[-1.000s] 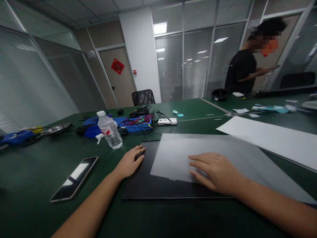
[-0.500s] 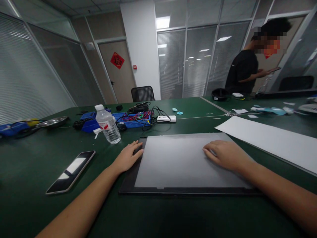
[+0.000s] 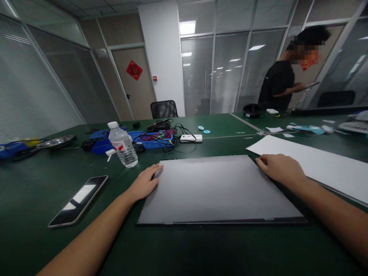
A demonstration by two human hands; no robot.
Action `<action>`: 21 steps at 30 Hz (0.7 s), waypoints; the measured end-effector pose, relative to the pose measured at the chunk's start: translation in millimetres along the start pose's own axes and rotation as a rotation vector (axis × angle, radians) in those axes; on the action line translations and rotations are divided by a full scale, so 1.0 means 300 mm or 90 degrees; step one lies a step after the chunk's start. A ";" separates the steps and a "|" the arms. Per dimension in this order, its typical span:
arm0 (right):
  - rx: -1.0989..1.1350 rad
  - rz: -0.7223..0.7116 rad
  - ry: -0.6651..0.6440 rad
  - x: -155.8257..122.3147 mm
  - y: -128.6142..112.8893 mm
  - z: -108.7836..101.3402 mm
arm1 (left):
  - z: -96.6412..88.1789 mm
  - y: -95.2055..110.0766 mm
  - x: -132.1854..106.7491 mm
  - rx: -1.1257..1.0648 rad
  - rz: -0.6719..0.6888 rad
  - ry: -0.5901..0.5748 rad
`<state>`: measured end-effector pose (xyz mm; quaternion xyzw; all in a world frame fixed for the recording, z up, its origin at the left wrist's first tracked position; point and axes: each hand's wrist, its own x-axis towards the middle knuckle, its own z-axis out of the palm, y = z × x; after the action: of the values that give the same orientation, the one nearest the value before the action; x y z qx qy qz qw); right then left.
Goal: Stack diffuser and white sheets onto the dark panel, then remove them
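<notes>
A grey translucent sheet lies flat over a flat panel whose black border shows along the near and right sides. My left hand is open at the sheet's left edge, its fingertips on the far-left corner and its thumb apart. At the far-right corner, my right hand rests by the edge with thumb and fingers drawn together. Most of its fingertips are hidden, so whether it pinches the edge is unclear. Left of my left hand stands a water bottle, and a phone lies nearer.
Large white boards lie at the right. Behind the panel are a blue tray of tangled wires and a white device. A metal dish sits at far left. Across the green table, another person stands holding a phone.
The grey sheet has shifted left over the panel, covering the black strip at the left and baring the right border. My right hand has moved from on the sheet to its right edge.
</notes>
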<state>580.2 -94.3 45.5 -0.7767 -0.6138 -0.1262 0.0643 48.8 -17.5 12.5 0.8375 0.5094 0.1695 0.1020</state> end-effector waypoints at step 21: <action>0.237 -0.247 -0.018 0.046 0.071 0.100 | -0.009 0.008 -0.004 -0.006 -0.029 -0.009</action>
<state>607.4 -78.9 21.8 -0.6209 -0.7647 -0.0107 0.1722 49.3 -19.8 15.6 0.8264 0.5268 0.1636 0.1133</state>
